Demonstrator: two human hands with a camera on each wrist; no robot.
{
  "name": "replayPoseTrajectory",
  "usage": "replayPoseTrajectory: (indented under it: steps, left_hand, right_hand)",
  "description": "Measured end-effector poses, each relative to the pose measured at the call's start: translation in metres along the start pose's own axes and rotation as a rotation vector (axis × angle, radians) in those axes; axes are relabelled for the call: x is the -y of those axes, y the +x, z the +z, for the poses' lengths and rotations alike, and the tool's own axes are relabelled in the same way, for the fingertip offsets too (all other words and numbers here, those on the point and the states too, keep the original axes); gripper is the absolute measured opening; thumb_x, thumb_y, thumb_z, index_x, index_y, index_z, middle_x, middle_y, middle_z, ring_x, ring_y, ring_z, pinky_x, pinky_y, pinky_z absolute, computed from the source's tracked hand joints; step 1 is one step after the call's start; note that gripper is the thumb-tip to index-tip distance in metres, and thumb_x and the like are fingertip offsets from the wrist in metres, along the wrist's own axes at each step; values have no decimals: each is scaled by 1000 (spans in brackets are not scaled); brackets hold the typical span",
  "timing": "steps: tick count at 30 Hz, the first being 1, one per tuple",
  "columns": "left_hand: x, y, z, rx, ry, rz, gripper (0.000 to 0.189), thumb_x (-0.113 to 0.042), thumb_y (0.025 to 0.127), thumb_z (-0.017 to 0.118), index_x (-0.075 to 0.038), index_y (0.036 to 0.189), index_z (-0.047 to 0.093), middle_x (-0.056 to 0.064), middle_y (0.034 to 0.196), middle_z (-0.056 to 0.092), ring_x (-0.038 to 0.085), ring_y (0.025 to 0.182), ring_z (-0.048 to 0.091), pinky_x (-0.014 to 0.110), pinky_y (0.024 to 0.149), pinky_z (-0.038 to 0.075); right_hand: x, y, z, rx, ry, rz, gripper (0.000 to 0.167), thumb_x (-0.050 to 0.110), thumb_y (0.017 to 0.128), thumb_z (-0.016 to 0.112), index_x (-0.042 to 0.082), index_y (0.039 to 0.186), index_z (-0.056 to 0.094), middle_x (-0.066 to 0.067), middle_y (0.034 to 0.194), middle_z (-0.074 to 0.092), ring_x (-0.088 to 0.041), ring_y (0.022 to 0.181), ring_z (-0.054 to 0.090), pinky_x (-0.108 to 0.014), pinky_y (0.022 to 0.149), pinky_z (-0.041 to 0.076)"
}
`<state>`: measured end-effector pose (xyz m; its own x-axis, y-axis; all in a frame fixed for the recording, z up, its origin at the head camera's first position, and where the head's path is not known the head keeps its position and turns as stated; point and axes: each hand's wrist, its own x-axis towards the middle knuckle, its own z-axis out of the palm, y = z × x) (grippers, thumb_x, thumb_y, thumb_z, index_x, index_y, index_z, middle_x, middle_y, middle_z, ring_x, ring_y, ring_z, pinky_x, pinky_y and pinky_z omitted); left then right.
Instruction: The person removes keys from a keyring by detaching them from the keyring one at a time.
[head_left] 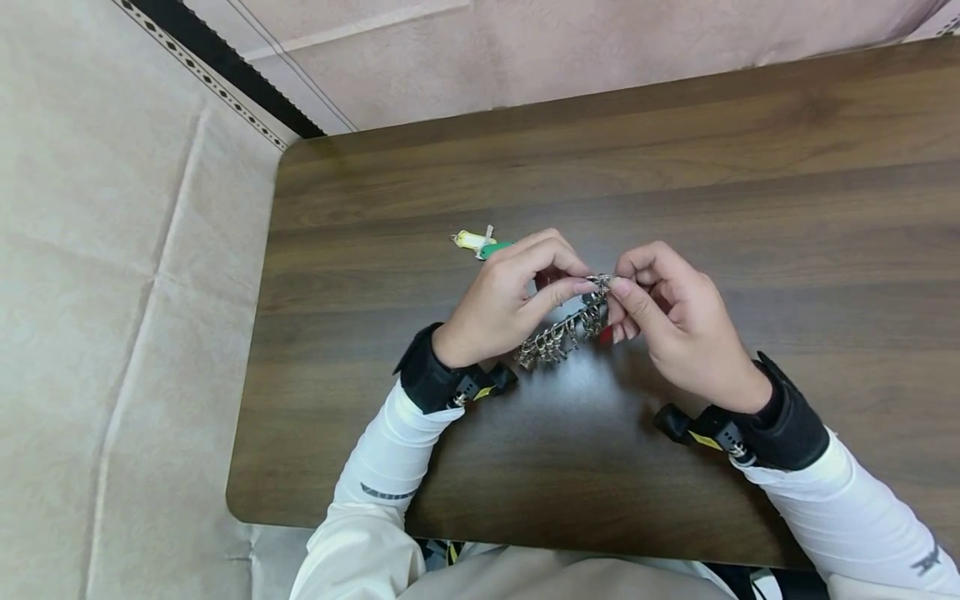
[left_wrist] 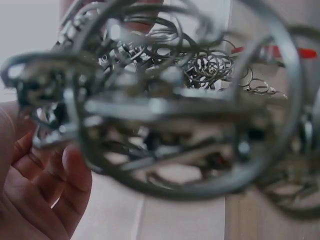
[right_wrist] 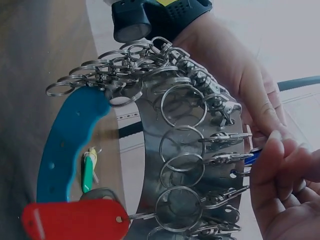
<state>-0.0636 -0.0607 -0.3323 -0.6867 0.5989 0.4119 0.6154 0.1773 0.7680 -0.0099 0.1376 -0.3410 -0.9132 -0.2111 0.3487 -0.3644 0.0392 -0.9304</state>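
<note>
- A curved silver metal band [right_wrist: 151,150] hung with silver metal clasps [right_wrist: 220,196] and round silver wire rings [right_wrist: 182,106] was held between the two hands, over the brown wood-grain desk [head_left: 337,417].
- The left hand [head_left: 517,292] was at the band's left — thumb and forefinger pinching its upper end.
- The right hand [head_left: 667,308] was at the band's right, its thumb and forefinger pinched together at the edge by the clasps; exactly which piece they gripped was hidden.
- A small blue piece [right_wrist: 253,157] showed between the band's edge and the right fingers.
- A flat red oblong tag [right_wrist: 75,220] hung from one of the band's rings.
- A teal-blue curved strip with small holes [right_wrist: 52,150] arced opposite the band in the right wrist view; whether the two were joined, I couldn't tell.
- A yellow tag [head_left: 472,241] and a green tag [head_left: 493,249] lay together on the desk, beyond the band and to its left.
- Black wrist straps [head_left: 435,367] and white sleeves [head_left: 382,467] were on the near side of the band.
</note>
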Motion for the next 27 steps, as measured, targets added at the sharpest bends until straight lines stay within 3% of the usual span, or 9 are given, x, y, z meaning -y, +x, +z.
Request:
replayPoseTrajectory:
  steps: [9,21,27]
  left_hand:
    - [2,1,2,9,44,-6,8,-8,93,73,-1,94,69,5,84,63,9,75,53,23,66,45]
    - [0,-1,4,-20,68,59,5,-5,96,68,-1,95,66,6,88,60,11,76,51,25,66,45]
    - [-1,-2,5,-9,51,41,5,-5,97,66,0,96,65,7,90,61,12,79,51,28,67,45]
  right_hand:
    - [-2,0,-1,-15,115,11,9,-10,100,51,-17,97,47,-3,72,60,-11,56,57,-19,54,47]
    - [0,-1,-2,8,-5,-13,7,-8,100,53,-13,96,51,2,75,60,-8,61,56,-19,56,46]
    - [1,-1,-3,-8,-61,-14,4,-8,99,55,-11,96,55,4,75,58,-6,60,53,-18,52,43]
